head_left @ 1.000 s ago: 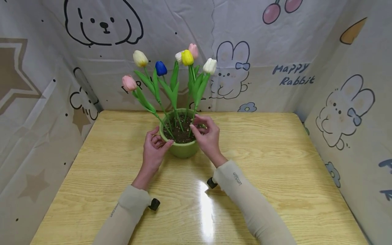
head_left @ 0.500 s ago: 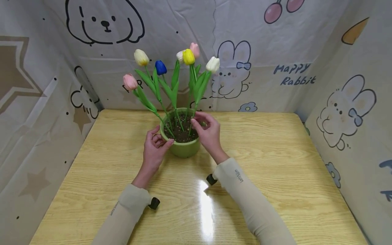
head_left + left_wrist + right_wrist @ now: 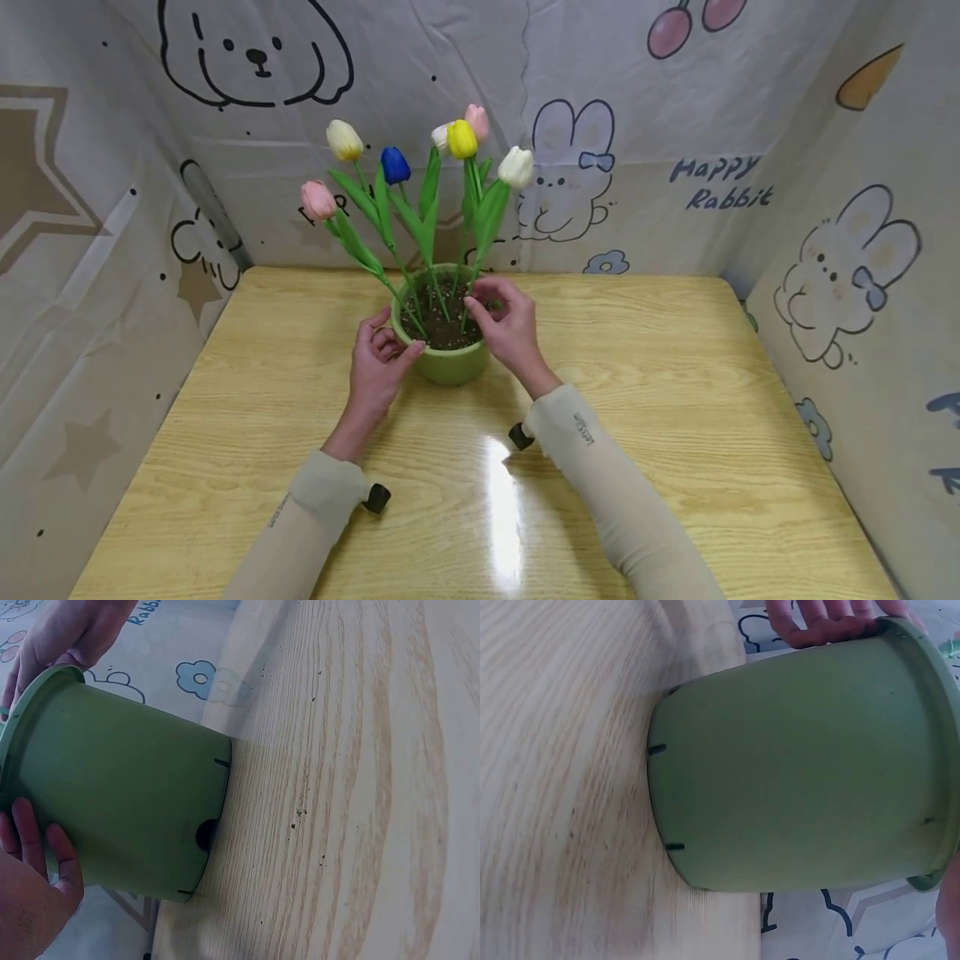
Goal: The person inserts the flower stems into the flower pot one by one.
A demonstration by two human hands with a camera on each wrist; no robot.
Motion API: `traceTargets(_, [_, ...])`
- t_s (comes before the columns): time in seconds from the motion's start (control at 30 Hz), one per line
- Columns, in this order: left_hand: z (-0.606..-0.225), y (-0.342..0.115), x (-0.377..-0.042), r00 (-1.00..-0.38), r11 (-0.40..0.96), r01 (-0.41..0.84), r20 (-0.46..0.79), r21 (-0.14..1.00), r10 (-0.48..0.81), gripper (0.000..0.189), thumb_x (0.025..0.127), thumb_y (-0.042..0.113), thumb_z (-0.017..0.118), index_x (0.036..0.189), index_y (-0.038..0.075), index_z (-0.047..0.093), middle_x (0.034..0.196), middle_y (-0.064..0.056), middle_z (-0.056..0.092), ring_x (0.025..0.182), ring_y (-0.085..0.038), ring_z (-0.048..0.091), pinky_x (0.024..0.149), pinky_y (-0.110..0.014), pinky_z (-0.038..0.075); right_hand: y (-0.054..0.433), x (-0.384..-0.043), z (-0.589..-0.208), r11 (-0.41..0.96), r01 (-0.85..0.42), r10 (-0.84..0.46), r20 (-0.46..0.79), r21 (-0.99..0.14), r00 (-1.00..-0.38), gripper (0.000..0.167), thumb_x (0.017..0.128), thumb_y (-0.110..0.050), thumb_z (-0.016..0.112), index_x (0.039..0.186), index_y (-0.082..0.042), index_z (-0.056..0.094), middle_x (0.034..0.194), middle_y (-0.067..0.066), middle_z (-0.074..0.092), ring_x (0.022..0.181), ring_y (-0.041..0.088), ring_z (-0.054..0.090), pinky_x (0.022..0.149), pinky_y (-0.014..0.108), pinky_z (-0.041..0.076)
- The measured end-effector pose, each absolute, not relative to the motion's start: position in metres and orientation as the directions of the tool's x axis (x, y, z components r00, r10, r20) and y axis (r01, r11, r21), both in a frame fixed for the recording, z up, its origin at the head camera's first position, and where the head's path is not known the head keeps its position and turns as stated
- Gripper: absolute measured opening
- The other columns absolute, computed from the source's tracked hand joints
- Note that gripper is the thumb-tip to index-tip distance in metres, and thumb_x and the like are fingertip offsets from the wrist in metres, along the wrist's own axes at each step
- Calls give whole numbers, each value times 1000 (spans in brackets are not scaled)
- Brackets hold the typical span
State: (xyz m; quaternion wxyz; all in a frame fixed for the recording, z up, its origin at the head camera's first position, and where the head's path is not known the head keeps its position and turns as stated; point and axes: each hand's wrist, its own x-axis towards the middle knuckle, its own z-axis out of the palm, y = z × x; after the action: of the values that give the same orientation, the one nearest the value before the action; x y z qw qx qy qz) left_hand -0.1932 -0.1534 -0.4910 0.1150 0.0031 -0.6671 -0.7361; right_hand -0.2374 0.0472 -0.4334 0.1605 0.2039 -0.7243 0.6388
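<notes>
A green flowerpot (image 3: 452, 368) filled with dark soil (image 3: 452, 336) stands upright near the table's back edge. Several artificial tulips rise from it. My left hand (image 3: 377, 364) holds the pot's left side, thumb at the front rim; the left wrist view shows its fingers (image 3: 66, 859) against the green wall. Over the right rim, my right hand (image 3: 513, 329) pinches the lower stem of the white tulip (image 3: 516, 167) between thumb and fingers. Leaning left are a pink tulip (image 3: 318, 201) and a cream tulip (image 3: 344, 141). A blue tulip (image 3: 394, 166) and a yellow tulip (image 3: 461, 139) stand between.
The wooden table (image 3: 660, 417) bears a bright reflection in front of the pot. Small dark crumbs (image 3: 298, 814) lie on it in the left wrist view. A printed cloth (image 3: 645, 108) hangs behind and on both sides.
The white tulip's head has swayed slightly right and then back left, and its leaves have turned a little. My right hand has shifted slightly with the stem; the left hand stays on the pot.
</notes>
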Motion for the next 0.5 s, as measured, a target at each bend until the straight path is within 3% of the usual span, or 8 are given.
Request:
traceTargets(0.2, [-492, -154, -193, -974, -93, 166, 149, 982, -174, 73, 88, -3, 78, 150, 3, 40, 95, 4, 65, 88, -7, 64, 84, -19, 54, 50, -252, -452, 150, -516, -143, 498, -843, -855, 19, 94, 6, 70, 111, 13, 66, 108, 29, 69, 96, 41, 70, 72, 44, 64])
traceTargets(0.5, [-492, -153, -193, -973, -92, 172, 155, 981, -172, 72, 89, -1, 78, 150, 3, 40, 97, 3, 66, 90, -8, 65, 84, -19, 55, 56, -259, -455, 200, -522, -215, 483, -829, -849, 15, 94, -1, 73, 108, 4, 69, 101, 19, 71, 90, 30, 71, 70, 30, 63])
